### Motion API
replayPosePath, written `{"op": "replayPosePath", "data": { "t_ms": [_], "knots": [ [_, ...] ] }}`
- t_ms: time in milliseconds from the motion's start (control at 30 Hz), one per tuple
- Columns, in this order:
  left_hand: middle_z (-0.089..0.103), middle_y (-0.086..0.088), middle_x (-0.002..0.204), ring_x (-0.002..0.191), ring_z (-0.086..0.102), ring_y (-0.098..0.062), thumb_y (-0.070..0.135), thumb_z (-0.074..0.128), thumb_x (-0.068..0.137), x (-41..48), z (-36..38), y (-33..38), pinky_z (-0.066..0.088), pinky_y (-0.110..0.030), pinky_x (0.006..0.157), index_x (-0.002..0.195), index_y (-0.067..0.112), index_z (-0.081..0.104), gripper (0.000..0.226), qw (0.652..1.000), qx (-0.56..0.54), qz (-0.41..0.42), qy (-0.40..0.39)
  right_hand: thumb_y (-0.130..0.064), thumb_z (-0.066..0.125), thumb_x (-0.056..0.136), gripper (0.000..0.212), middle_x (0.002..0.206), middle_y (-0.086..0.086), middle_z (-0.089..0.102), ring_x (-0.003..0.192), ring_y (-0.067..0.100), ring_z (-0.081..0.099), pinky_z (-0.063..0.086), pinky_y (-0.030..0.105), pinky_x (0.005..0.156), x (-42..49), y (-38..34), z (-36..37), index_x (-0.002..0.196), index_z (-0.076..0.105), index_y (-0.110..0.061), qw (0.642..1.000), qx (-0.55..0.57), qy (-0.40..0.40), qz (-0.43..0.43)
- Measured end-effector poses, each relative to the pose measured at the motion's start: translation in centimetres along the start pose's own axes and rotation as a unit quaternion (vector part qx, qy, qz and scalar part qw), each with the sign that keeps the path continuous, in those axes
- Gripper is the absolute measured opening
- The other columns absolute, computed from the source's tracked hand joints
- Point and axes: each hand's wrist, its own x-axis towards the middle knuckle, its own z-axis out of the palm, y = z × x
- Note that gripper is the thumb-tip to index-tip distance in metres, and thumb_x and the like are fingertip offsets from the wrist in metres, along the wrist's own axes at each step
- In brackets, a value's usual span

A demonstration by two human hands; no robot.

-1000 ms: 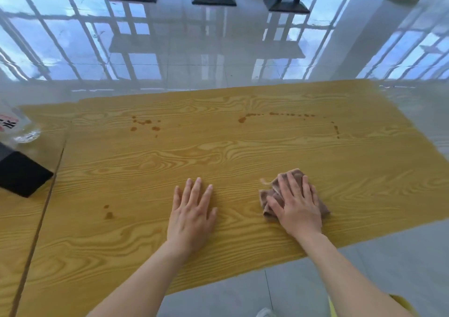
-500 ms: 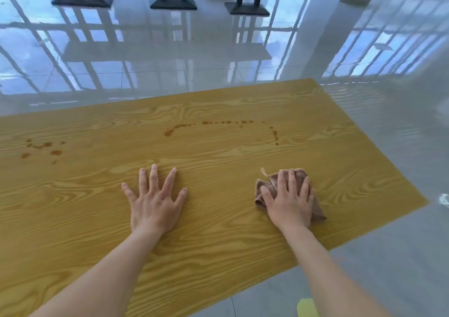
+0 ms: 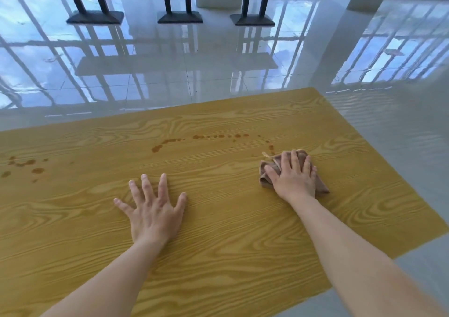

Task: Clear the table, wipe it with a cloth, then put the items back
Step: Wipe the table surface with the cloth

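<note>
A yellow wood-grain table (image 3: 218, 244) fills the lower view. My right hand (image 3: 295, 178) presses flat on a crumpled brown cloth (image 3: 266, 173) near the table's right side, fingers straight over it. My left hand (image 3: 153, 207) rests flat on the bare tabletop with fingers spread. A curved trail of brown spill drops (image 3: 209, 138) runs across the table beyond both hands and ends just above the cloth. A second patch of brown stains (image 3: 24, 166) lies at the far left.
Glossy tiled floor (image 3: 194, 74) surrounds the table and reflects windows. Black metal stand bases (image 3: 179, 17) sit on the floor far behind the table. The table's right edge (image 3: 379, 171) and near right corner are close to my right arm.
My right hand has pushed the cloth forward towards the end of the spill trail. The view swung right, so the bottle and dark object at the left are out of view.
</note>
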Motion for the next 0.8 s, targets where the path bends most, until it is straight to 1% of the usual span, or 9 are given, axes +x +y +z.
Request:
{"op": "replayPosePath", "data": {
  "t_ms": [67, 133, 233, 300, 400, 500, 567, 700, 800],
  "knots": [
    [-0.006, -0.008, 0.166, 0.150, -0.015, -0.035, 0.083, -0.003, 0.080, 0.2, 0.1, 0.0, -0.013, -0.070, 0.110, 0.155, 0.037, -0.002, 0.088, 1.000, 0.000, -0.004, 0.001, -0.079, 0.003, 0.088, 0.086, 0.166, -0.002, -0.016, 0.150, 0.034, -0.017, -0.004, 0.053, 0.121, -0.1, -1.5, 0.1, 0.158, -0.007, -0.030, 0.998, -0.016, 0.007, -0.057],
    [-0.007, -0.008, 0.166, 0.150, -0.015, -0.034, 0.082, -0.002, 0.080, 0.1, 0.1, 0.1, -0.012, -0.070, 0.112, 0.155, 0.037, -0.004, 0.087, 1.000, 0.002, -0.005, 0.001, -0.080, 0.000, 0.088, 0.085, 0.164, -0.004, -0.020, 0.149, 0.031, -0.022, -0.006, 0.052, 0.122, -2.9, -2.2, 1.7, 0.157, -0.011, -0.031, 0.984, -0.035, 0.021, -0.172],
    [-0.008, -0.007, 0.166, 0.150, -0.016, -0.034, 0.082, -0.004, 0.080, 0.1, -0.1, 0.1, -0.010, -0.070, 0.112, 0.155, 0.038, -0.005, 0.087, 1.000, 0.007, -0.007, -0.002, -0.079, 0.014, 0.092, 0.080, 0.167, -0.009, -0.007, 0.152, 0.023, -0.014, 0.000, 0.048, 0.120, -8.4, -0.4, 4.1, 0.158, -0.003, -0.037, 0.946, -0.045, 0.036, -0.320],
    [-0.008, -0.007, 0.166, 0.150, -0.016, -0.033, 0.082, -0.005, 0.079, 0.1, -0.1, 0.1, -0.011, -0.070, 0.112, 0.155, 0.038, -0.006, 0.088, 1.000, 0.007, -0.008, -0.001, -0.079, 0.012, 0.092, 0.078, 0.167, -0.010, -0.005, 0.152, 0.020, -0.015, -0.003, 0.047, 0.121, -6.8, 2.0, 3.2, 0.157, -0.004, -0.039, 0.947, -0.061, 0.028, -0.313],
    [-0.006, -0.007, 0.166, 0.150, -0.015, -0.033, 0.082, -0.005, 0.079, 0.2, 0.0, 0.2, -0.011, -0.070, 0.112, 0.155, 0.038, -0.004, 0.088, 1.000, 0.010, -0.010, 0.003, -0.080, -0.002, 0.088, 0.081, 0.165, -0.009, -0.014, 0.151, 0.025, -0.016, -0.004, 0.049, 0.122, -0.2, 3.0, 0.3, 0.156, -0.009, -0.037, 0.988, -0.065, 0.038, -0.136],
    [-0.006, -0.007, 0.166, 0.150, -0.015, -0.034, 0.081, -0.003, 0.080, 0.3, -0.1, 0.5, -0.012, -0.070, 0.112, 0.154, 0.038, -0.004, 0.086, 1.000, 0.011, -0.009, 0.003, -0.078, 0.003, 0.088, 0.086, 0.167, -0.002, -0.011, 0.151, 0.034, -0.011, 0.001, 0.055, 0.121, 5.0, -0.7, -1.6, 0.158, -0.005, -0.030, 1.000, -0.008, 0.016, -0.008],
    [-0.008, -0.007, 0.166, 0.149, -0.017, -0.034, 0.081, -0.004, 0.080, 0.1, -0.3, 0.5, -0.011, -0.070, 0.112, 0.154, 0.038, -0.006, 0.085, 1.000, 0.014, -0.011, -0.008, -0.078, 0.003, 0.089, 0.085, 0.166, -0.003, -0.012, 0.151, 0.035, -0.013, -0.002, 0.054, 0.121, 4.1, -3.4, -0.9, 0.158, -0.006, -0.030, 0.998, -0.017, 0.009, -0.067],
    [-0.010, -0.008, 0.166, 0.149, -0.017, -0.035, 0.080, -0.006, 0.081, -0.3, -0.7, 0.6, -0.011, -0.070, 0.111, 0.155, 0.037, -0.006, 0.085, 1.000, 0.017, -0.011, -0.013, -0.079, 0.014, 0.091, 0.082, 0.167, -0.008, -0.007, 0.152, 0.027, -0.013, -0.001, 0.050, 0.121, -5.5, -3.0, 3.6, 0.158, -0.001, -0.035, 0.951, -0.045, 0.045, -0.303],
    [-0.009, -0.008, 0.166, 0.149, -0.016, -0.036, 0.080, -0.006, 0.081, -0.2, -0.5, 0.4, -0.012, -0.070, 0.111, 0.155, 0.036, -0.006, 0.085, 1.000, 0.023, -0.011, -0.011, -0.079, 0.020, 0.092, 0.080, 0.167, -0.009, -0.001, 0.153, 0.023, -0.007, 0.003, 0.048, 0.120, -4.9, 0.8, 3.5, 0.158, 0.001, -0.038, 0.947, -0.071, 0.054, -0.310]
  ]
}}
